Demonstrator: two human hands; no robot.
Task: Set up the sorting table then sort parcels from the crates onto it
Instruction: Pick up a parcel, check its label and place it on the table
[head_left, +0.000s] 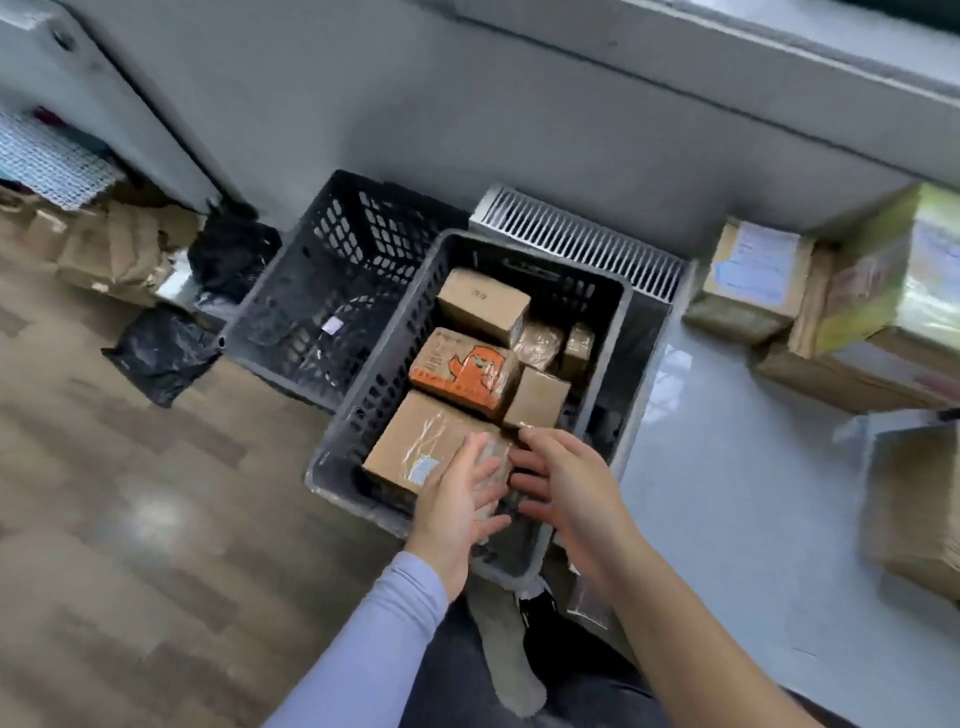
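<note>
**Both hands in the crate, nothing gripped yet**

The crate (363, 395) stands on the floor against the table's (727, 467) left edge, and it is the landmark here. At its near end lies the big box (415, 441), flat, with clear tape and a small label on top. The left hand (457, 499) rests on that box's near right corner, fingers straight and spread. The right hand (563, 483) hovers just right of it, fingers loosely extended toward the same corner; whether it touches the cardboard I cannot tell. The hands are close together and neither has closed on anything.

Behind the big box, toward the crate's far end, sit the orange box (462, 371), a plain box (483, 304) and some small parcels (540, 395), packed tight against one another.

Likely risks from here:
- A lift by one corner would tip the big box, and the taped top looks slick, so it could slide from flat fingers.
- Its far edge sits against the orange box; dragging it up may snag or topple the small parcels.
- The crate wall is close on the near side, leaving little room for fingers underneath.

An empty crate (332, 291) lies behind and left. Sorted boxes (753, 280) sit on the table to the right.
</note>
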